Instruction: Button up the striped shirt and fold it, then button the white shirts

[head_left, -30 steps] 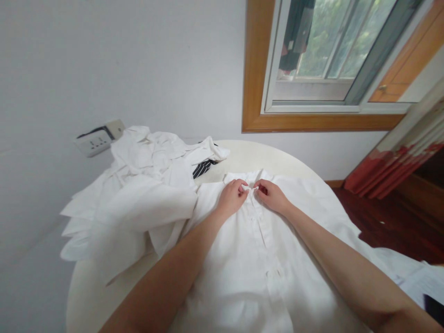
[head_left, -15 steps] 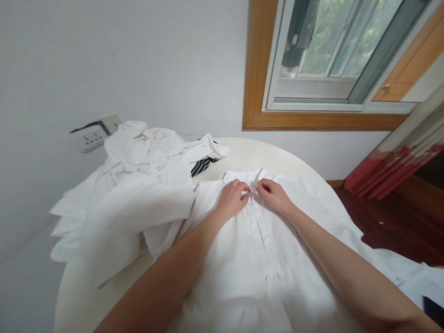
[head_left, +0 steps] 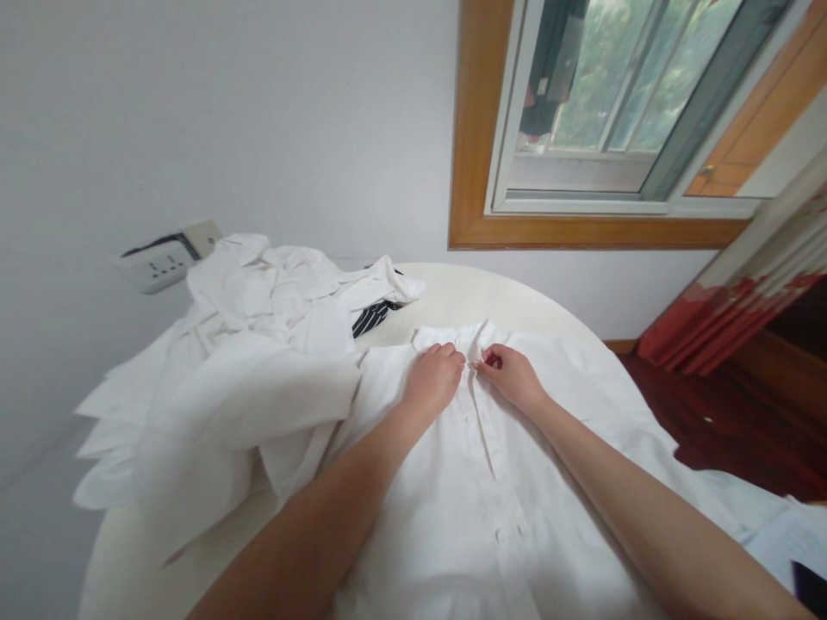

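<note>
A white button-up shirt (head_left: 426,508) lies spread over the round table, its collar end toward the wall. Near the top of the front opening, my left hand (head_left: 436,375) pinches one front edge of the shirt. Close beside it, my right hand (head_left: 510,375) grips the opposite edge between thumb and fingers. Only a narrow gap separates the fingertips. Below the hands the front stands parted in a slit, with small buttons along it. Whether a button sits between the fingers is too small to tell.
A heap of white cloth (head_left: 258,344) fills the table's left side, with a black-and-white striped piece (head_left: 373,319) under it. The cream tabletop (head_left: 478,293) shows by the wall. Behind are a wall socket (head_left: 158,263), a wood-framed window (head_left: 478,231) and a red-and-cream curtain (head_left: 698,319).
My fingers have shifted slightly on the shirt's edges, and the slit below them looks wider. The whole view has tilted a little; the cloth heap stays in place.
</note>
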`<act>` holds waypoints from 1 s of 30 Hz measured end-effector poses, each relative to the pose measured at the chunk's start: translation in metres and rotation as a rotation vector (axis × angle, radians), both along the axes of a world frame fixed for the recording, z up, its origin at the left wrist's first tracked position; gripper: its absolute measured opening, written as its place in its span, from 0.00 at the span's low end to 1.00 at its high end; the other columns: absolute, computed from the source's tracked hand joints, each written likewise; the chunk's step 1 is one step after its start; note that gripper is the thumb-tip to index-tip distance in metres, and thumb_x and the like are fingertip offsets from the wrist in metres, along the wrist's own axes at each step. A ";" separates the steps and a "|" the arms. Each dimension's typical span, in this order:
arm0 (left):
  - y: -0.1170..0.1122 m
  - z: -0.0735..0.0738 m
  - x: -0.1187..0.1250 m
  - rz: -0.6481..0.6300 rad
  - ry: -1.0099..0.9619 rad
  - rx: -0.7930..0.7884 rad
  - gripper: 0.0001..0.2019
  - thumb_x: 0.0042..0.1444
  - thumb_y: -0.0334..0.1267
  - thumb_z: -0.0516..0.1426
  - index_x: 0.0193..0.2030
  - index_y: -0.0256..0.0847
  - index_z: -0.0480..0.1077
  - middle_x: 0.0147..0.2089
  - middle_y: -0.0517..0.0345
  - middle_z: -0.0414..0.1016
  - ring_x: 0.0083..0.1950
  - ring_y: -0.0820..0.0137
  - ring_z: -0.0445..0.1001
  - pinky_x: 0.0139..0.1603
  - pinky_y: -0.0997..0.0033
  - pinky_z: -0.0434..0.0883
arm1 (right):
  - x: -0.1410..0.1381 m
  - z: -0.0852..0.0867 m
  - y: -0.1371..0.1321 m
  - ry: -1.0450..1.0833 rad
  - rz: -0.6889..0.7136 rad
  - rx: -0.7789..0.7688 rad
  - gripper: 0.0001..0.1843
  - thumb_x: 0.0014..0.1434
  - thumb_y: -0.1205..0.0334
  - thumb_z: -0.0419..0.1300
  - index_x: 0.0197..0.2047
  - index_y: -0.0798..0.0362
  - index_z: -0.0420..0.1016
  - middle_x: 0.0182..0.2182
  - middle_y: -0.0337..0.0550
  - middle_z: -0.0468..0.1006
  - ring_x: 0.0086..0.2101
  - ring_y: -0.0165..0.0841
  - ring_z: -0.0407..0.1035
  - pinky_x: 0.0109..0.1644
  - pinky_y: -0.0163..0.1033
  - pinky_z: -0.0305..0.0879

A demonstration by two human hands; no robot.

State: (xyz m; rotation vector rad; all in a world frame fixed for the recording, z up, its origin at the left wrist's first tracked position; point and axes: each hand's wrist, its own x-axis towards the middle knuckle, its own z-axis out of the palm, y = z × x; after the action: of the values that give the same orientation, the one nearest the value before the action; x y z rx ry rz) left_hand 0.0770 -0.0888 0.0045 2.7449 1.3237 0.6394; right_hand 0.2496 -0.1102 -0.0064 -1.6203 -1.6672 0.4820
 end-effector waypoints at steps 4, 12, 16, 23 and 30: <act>0.006 -0.006 -0.003 -0.009 -0.098 -0.029 0.06 0.58 0.37 0.57 0.41 0.40 0.71 0.42 0.55 0.70 0.43 0.67 0.70 0.49 0.66 0.66 | 0.001 0.000 -0.001 -0.077 0.021 0.014 0.08 0.52 0.57 0.58 0.28 0.53 0.71 0.24 0.38 0.71 0.26 0.30 0.63 0.31 0.35 0.54; 0.008 -0.010 0.000 0.029 -0.138 -0.051 0.05 0.57 0.38 0.59 0.38 0.40 0.69 0.39 0.56 0.69 0.42 0.68 0.70 0.46 0.67 0.67 | -0.001 -0.003 -0.001 0.076 0.037 0.060 0.08 0.51 0.58 0.58 0.29 0.54 0.72 0.24 0.38 0.71 0.26 0.30 0.63 0.34 0.35 0.58; 0.003 -0.008 0.003 0.046 -0.113 -0.041 0.05 0.58 0.37 0.58 0.39 0.40 0.68 0.39 0.56 0.70 0.42 0.67 0.71 0.46 0.68 0.67 | -0.004 0.000 -0.001 0.275 0.053 0.050 0.12 0.51 0.54 0.59 0.29 0.55 0.73 0.23 0.38 0.71 0.25 0.29 0.62 0.32 0.35 0.58; -0.002 0.002 0.006 0.099 0.011 -0.110 0.04 0.61 0.36 0.54 0.41 0.40 0.67 0.41 0.54 0.71 0.42 0.67 0.72 0.42 0.70 0.67 | -0.007 -0.001 -0.001 0.689 0.074 -0.052 0.17 0.45 0.51 0.65 0.33 0.55 0.75 0.24 0.39 0.73 0.25 0.29 0.65 0.33 0.36 0.62; -0.003 0.001 0.004 0.110 0.172 -0.040 0.09 0.64 0.40 0.49 0.46 0.43 0.67 0.38 0.54 0.71 0.37 0.66 0.74 0.34 0.71 0.65 | -0.007 -0.005 -0.001 0.634 0.106 -0.145 0.14 0.45 0.53 0.63 0.32 0.55 0.75 0.24 0.37 0.73 0.25 0.29 0.65 0.33 0.35 0.63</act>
State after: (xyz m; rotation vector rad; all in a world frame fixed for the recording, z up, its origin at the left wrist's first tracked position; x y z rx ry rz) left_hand 0.0814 -0.0920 0.0054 2.7641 1.5128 0.3826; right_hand 0.2429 -0.1116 -0.0114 -1.2875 -1.2545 1.0651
